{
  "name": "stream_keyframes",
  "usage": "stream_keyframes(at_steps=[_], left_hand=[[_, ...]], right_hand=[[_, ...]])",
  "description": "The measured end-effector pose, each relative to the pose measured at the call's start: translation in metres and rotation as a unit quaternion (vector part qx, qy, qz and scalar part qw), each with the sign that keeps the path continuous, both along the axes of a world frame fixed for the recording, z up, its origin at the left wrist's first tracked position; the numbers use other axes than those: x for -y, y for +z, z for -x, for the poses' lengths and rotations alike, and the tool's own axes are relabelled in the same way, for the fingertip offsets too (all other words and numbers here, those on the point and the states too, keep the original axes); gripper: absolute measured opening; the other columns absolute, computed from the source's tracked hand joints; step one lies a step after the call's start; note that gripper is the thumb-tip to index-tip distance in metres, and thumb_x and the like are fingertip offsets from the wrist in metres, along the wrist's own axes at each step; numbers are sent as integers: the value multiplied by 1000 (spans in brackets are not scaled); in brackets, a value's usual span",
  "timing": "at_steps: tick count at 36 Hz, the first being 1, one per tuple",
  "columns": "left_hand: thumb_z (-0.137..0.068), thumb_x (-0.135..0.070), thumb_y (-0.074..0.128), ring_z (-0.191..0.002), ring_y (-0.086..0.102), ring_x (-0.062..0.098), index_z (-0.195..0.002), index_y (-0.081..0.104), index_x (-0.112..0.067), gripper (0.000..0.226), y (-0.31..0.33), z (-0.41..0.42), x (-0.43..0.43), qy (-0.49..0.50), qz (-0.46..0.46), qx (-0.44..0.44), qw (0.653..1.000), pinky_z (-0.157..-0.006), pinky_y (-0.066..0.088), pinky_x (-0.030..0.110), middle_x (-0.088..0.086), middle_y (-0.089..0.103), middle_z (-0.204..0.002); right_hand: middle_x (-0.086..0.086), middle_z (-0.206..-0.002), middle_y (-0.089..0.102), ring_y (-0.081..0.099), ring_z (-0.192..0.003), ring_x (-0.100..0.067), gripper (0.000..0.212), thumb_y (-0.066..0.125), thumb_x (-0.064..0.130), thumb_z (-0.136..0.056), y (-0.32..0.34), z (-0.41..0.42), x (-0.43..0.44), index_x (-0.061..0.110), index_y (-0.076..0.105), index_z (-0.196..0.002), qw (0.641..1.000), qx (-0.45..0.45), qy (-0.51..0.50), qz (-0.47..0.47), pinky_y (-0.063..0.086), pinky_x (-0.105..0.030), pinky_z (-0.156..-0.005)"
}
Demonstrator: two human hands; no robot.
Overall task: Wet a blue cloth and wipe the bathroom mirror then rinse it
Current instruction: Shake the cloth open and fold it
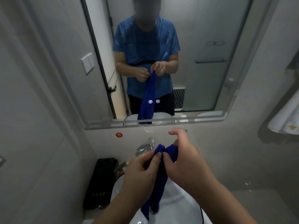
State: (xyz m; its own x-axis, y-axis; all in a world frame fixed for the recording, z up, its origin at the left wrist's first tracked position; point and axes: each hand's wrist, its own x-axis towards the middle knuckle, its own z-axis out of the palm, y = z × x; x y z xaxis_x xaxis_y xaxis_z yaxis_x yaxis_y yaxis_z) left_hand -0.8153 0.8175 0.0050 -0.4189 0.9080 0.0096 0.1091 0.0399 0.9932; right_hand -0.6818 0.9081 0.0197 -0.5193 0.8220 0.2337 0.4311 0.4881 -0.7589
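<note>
- Both of my hands pinch the top of the blue cloth (158, 186). My left hand (142, 168) nips its bunched upper edge between thumb and fingertips. My right hand (186, 160) is just beside it, thumb pressed onto the fabric, with one finger lifted away towards the wall.
- From that pinch the cloth hangs down in a narrow, gathered strip between my forearms, over the white basin (178, 207).
- Behind my knuckles stands the chrome tap (145, 146); I cannot tell whether water is running.
- Left of the basin sits a black box (98, 183).
- Above the tap, a round red sticker (119, 135) is fixed to the wall.
- Higher up is the mirror (202, 70), with two small lit icons (154, 101) near its lower edge. It reflects me holding the cloth.
- Far right, a pale towel (283, 117) hangs.
</note>
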Motion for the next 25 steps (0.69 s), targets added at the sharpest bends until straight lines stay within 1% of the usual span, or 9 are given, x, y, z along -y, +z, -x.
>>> stream_keyframes(at_steps=[3,5,8,13,17,19,21,23,25], left_hand=[[-109,-36,56,-87,76,30,-101,80,-39,25,3,5,-1,3,-12,-28,1000,-85,63,56,4,80,-90],[-108,-38,55,-84,76,20,-102,79,-40,25,4,8,-1,5,-17,-41,999,-82,65,46,1,80,-90],[-109,-34,54,-85,77,17,-101,79,-41,27,3,9,-2,-4,-12,-32,999,-79,64,34,-1,80,-91],[-109,-39,52,-73,74,19,-97,79,-33,30,-2,7,-2,-24,-24,-5,999,-69,61,29,5,78,-84],[-100,-52,65,-69,70,7,-101,80,-35,23,-5,12,-4,-30,-16,11,999,-62,55,19,-1,78,-85],[-92,-46,77,-82,75,9,-107,79,-34,19,-8,17,-4,-42,2,10,999,-68,58,21,-2,81,-95],[-89,-42,83,-94,77,14,-109,77,-36,21,-11,21,-4,-54,20,-23,998,-78,63,28,-4,81,-102],[-83,-53,77,-96,76,13,-108,75,-41,28,-10,21,-2,-79,37,-65,994,-86,65,34,-7,80,-102],[-84,-56,68,-93,75,12,-108,74,-42,29,-9,17,-1,-108,57,-111,986,-87,64,35,-8,78,-99]], right_hand=[[22,-96,67,70,-80,-6,65,75,10,-96,-2,3,3,41,39,-139,997,-75,-6,-17,56,-15,-65],[22,-97,65,69,-82,-6,70,75,6,-95,-2,6,4,34,40,-148,995,-96,-14,-32,54,-12,-68],[23,-96,66,71,-82,-6,83,75,3,-95,-4,12,9,31,34,-161,992,-122,0,-6,56,-12,-73],[6,-93,69,74,-80,-18,101,68,4,-93,-7,18,18,50,15,-166,984,-165,63,20,62,-22,-73],[11,-101,72,76,-91,-15,109,60,3,-85,-7,9,8,50,9,-169,982,-125,132,48,62,-21,-78],[17,-104,73,75,-97,-9,103,56,7,-85,-3,4,5,52,14,-168,985,-79,149,47,62,-21,-84],[16,-107,77,75,-103,-9,94,50,9,-83,4,1,0,56,28,-162,980,-58,152,113,63,-32,-94],[3,-109,81,77,-108,-19,90,53,7,-80,13,-2,-8,53,41,-157,963,-48,139,226,61,-47,-102],[-12,-106,82,78,-104,-29,81,63,2,-89,23,-3,-19,47,49,-155,947,-29,117,299,62,-51,-100]])
